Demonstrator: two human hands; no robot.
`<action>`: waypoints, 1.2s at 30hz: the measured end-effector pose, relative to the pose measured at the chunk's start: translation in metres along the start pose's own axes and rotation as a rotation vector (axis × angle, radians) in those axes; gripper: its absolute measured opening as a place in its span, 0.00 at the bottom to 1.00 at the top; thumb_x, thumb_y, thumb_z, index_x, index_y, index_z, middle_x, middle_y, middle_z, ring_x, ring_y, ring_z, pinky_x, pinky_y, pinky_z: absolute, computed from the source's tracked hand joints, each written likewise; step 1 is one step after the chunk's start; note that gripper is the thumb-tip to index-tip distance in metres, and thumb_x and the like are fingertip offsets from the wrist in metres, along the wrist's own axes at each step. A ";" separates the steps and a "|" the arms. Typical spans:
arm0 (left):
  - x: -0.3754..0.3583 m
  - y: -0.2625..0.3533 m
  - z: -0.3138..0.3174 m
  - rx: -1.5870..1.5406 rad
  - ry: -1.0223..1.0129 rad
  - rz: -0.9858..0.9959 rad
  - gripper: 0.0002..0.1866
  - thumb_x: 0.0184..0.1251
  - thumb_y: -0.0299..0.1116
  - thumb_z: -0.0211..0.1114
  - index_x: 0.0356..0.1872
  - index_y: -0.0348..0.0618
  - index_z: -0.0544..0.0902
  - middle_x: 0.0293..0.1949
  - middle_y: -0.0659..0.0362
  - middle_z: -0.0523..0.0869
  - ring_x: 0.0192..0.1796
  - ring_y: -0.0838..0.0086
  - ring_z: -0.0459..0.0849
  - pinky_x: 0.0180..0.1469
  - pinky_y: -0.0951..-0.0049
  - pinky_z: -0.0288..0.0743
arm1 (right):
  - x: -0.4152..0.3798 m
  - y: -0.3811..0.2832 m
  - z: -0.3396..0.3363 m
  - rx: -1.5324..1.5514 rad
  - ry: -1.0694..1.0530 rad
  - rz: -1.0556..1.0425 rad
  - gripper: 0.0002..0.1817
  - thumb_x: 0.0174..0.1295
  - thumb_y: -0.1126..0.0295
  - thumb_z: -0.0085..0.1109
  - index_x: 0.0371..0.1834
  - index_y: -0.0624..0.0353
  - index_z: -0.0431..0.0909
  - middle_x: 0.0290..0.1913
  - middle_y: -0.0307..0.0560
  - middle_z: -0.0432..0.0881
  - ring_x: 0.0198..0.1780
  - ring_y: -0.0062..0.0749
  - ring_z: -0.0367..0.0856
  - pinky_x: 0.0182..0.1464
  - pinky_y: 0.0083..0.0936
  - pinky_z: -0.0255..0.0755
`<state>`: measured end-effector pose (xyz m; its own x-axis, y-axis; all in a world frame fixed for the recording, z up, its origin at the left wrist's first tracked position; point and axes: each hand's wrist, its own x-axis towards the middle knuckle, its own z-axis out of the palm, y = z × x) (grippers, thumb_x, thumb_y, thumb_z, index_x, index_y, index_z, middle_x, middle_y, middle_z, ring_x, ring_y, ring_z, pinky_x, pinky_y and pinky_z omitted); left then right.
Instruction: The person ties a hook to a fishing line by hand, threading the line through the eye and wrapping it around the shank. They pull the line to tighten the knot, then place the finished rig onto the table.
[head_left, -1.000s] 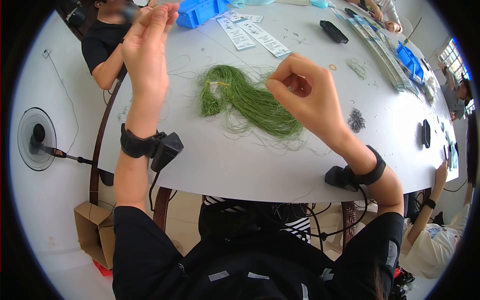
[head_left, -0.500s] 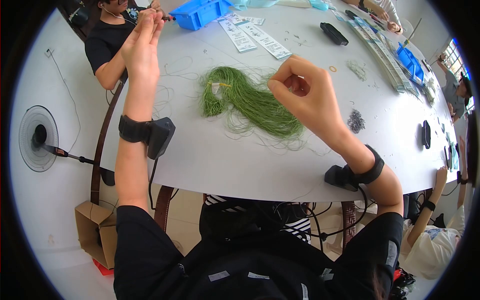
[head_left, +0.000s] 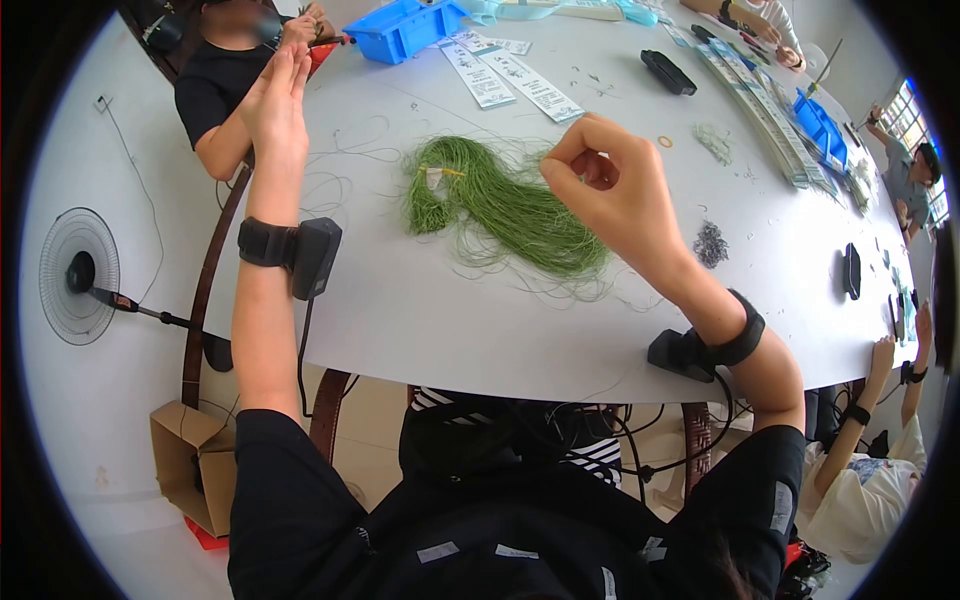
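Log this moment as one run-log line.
left hand: raised, fingers together | right hand: pinched above green threads | table: threads heaped

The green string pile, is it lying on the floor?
No, the green strings lie in a heap on the white table, in front of the right hand.

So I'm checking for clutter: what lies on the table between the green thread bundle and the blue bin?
In the head view, printed paper strips lie between the green thread bundle and the blue bin, plus loose thin strands on the white table.
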<state>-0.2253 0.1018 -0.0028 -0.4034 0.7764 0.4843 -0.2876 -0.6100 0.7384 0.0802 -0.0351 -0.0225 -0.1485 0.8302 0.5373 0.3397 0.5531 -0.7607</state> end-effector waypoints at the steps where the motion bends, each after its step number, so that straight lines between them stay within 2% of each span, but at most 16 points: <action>1: 0.001 -0.001 -0.001 0.000 0.006 -0.004 0.11 0.63 0.26 0.60 0.42 0.26 0.76 0.43 0.51 0.80 0.48 0.68 0.80 0.57 0.70 0.74 | 0.000 0.000 0.000 0.002 0.003 0.005 0.05 0.47 0.76 0.57 0.20 0.64 0.72 0.20 0.39 0.68 0.22 0.21 0.59 0.26 0.20 0.59; 3: 0.002 -0.003 -0.002 0.001 0.018 -0.013 0.12 0.63 0.26 0.60 0.42 0.26 0.75 0.43 0.51 0.80 0.47 0.68 0.81 0.57 0.71 0.74 | 0.000 0.001 0.000 0.005 0.010 0.015 0.05 0.47 0.76 0.57 0.20 0.64 0.72 0.19 0.39 0.68 0.23 0.21 0.59 0.27 0.19 0.58; 6: 0.001 -0.003 -0.001 0.043 0.021 -0.016 0.13 0.64 0.27 0.60 0.43 0.26 0.75 0.43 0.51 0.80 0.47 0.69 0.81 0.56 0.72 0.74 | 0.001 -0.002 -0.003 -0.046 -0.012 0.038 0.04 0.49 0.76 0.57 0.21 0.64 0.74 0.21 0.41 0.72 0.26 0.25 0.66 0.29 0.23 0.63; 9: -0.008 -0.001 0.008 0.114 -0.098 -0.070 0.13 0.64 0.29 0.60 0.43 0.28 0.77 0.43 0.51 0.81 0.48 0.70 0.80 0.56 0.73 0.73 | 0.002 0.006 -0.006 -0.381 -0.170 -0.189 0.05 0.52 0.74 0.58 0.23 0.63 0.77 0.25 0.43 0.76 0.33 0.34 0.73 0.34 0.29 0.68; 12: -0.025 0.003 0.025 0.117 -0.329 -0.045 0.12 0.63 0.31 0.61 0.43 0.31 0.79 0.44 0.52 0.82 0.49 0.71 0.80 0.56 0.74 0.71 | -0.003 -0.006 -0.013 -0.637 -0.130 -0.200 0.05 0.53 0.72 0.58 0.25 0.62 0.79 0.30 0.45 0.77 0.40 0.42 0.74 0.38 0.34 0.71; 15: -0.053 0.015 0.048 0.062 -0.524 -0.083 0.11 0.63 0.32 0.62 0.41 0.33 0.80 0.43 0.52 0.83 0.49 0.72 0.79 0.57 0.74 0.70 | 0.002 -0.027 -0.025 -0.620 -0.034 -0.254 0.05 0.54 0.72 0.57 0.29 0.62 0.79 0.32 0.44 0.77 0.40 0.40 0.74 0.39 0.32 0.71; 18: -0.083 0.030 0.068 0.028 -0.648 -0.060 0.11 0.63 0.33 0.62 0.38 0.34 0.81 0.43 0.52 0.83 0.48 0.73 0.79 0.57 0.74 0.69 | 0.007 -0.046 -0.040 -0.772 -0.127 -0.108 0.05 0.53 0.72 0.57 0.31 0.61 0.78 0.35 0.45 0.76 0.42 0.40 0.74 0.39 0.33 0.72; 21: -0.105 0.042 0.076 0.080 -0.724 -0.112 0.10 0.66 0.33 0.57 0.37 0.35 0.78 0.44 0.54 0.81 0.55 0.67 0.76 0.63 0.67 0.65 | 0.011 -0.043 -0.049 -0.887 -0.104 -0.105 0.04 0.53 0.72 0.57 0.29 0.62 0.77 0.34 0.45 0.76 0.41 0.39 0.74 0.39 0.33 0.71; 22: -0.109 0.043 0.078 0.066 -0.735 -0.114 0.10 0.65 0.34 0.58 0.37 0.35 0.79 0.44 0.54 0.81 0.53 0.69 0.77 0.61 0.69 0.66 | 0.011 -0.036 -0.052 -0.860 -0.058 -0.154 0.05 0.53 0.73 0.57 0.24 0.63 0.75 0.32 0.46 0.76 0.40 0.39 0.75 0.37 0.33 0.71; 25: -0.121 0.043 0.083 0.048 -0.754 -0.123 0.10 0.63 0.34 0.61 0.37 0.36 0.80 0.44 0.53 0.83 0.49 0.74 0.78 0.57 0.73 0.68 | 0.016 -0.033 -0.050 -0.632 -0.085 -0.218 0.05 0.51 0.72 0.58 0.25 0.64 0.77 0.30 0.45 0.76 0.35 0.36 0.75 0.34 0.31 0.70; 28: -0.131 0.046 0.087 0.077 -0.763 -0.141 0.10 0.64 0.34 0.61 0.37 0.36 0.80 0.44 0.54 0.82 0.50 0.74 0.78 0.57 0.73 0.68 | 0.015 -0.047 -0.029 -0.206 -0.202 -0.061 0.08 0.52 0.69 0.61 0.30 0.64 0.79 0.30 0.42 0.77 0.29 0.28 0.72 0.31 0.25 0.67; 31: -0.140 0.044 0.090 0.072 -0.800 -0.157 0.10 0.64 0.33 0.61 0.37 0.35 0.79 0.44 0.54 0.82 0.50 0.74 0.78 0.57 0.73 0.68 | 0.008 -0.040 -0.013 0.148 -0.169 0.061 0.11 0.53 0.65 0.62 0.32 0.64 0.80 0.28 0.39 0.77 0.26 0.20 0.67 0.30 0.19 0.64; 32: -0.143 0.045 0.091 0.060 -0.807 -0.176 0.09 0.64 0.32 0.61 0.37 0.35 0.79 0.44 0.53 0.82 0.50 0.73 0.77 0.56 0.72 0.69 | 0.007 -0.035 -0.011 0.170 -0.178 0.036 0.11 0.55 0.65 0.61 0.31 0.64 0.80 0.26 0.36 0.76 0.27 0.16 0.66 0.31 0.16 0.63; 36: -0.146 0.042 0.091 0.024 -0.811 -0.164 0.08 0.63 0.30 0.61 0.37 0.34 0.79 0.44 0.53 0.82 0.50 0.73 0.77 0.55 0.72 0.70 | 0.004 -0.035 -0.007 0.297 -0.159 0.091 0.11 0.56 0.66 0.60 0.30 0.64 0.79 0.25 0.34 0.77 0.27 0.15 0.67 0.33 0.16 0.64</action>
<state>-0.0995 -0.0228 0.0006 0.3963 0.7345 0.5509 -0.2656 -0.4826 0.8346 0.0739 -0.0520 0.0086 -0.2805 0.8648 0.4165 0.0771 0.4528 -0.8883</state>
